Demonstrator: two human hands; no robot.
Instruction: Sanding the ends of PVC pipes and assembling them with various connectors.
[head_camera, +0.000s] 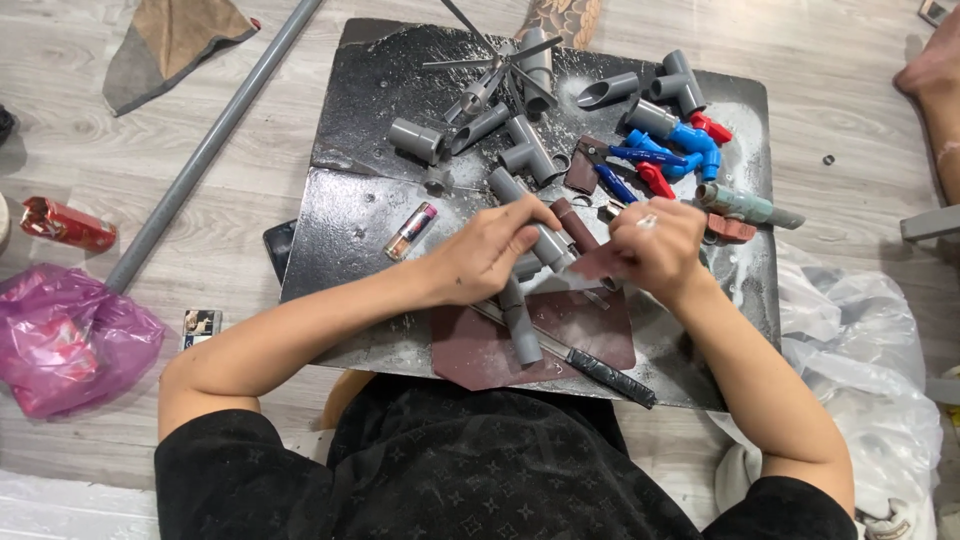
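Black-sleeved arms reach over a dusty black board (350, 270). Left of it lie a pink bag (60, 340) and a long grey pipe (200, 150). At centre, the left hand (485, 255) grips a grey pipe assembly (530, 285); the right hand (655, 245) pinches a maroon sheet (600, 262) against it. Blue valves (680, 150) lie beyond.

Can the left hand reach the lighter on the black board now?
Probably not at once: the left hand is gripping a grey pipe piece. The lighter lies just beside it, nothing between.
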